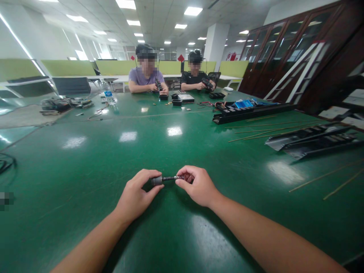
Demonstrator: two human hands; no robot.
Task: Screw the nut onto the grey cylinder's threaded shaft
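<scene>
Between my hands lies a dark cylinder with a thin shaft [168,178], held sideways just over the green tabletop [119,212]; its exact kind is not clear. My left hand [139,195] grips the thick grey-black cylinder end between thumb and fingers. At the other end, my right hand [199,185] pinches the shaft's tip, where a small dark, shiny part shows between the fingertips. The fingers partly cover that part.
Two people sit across the table, each holding a dark tool. Black metal channels [321,142] and thin rods [267,132] lie at the right. Further back are small black boxes [176,102], a water bottle [109,98] and a heap of parts [58,104].
</scene>
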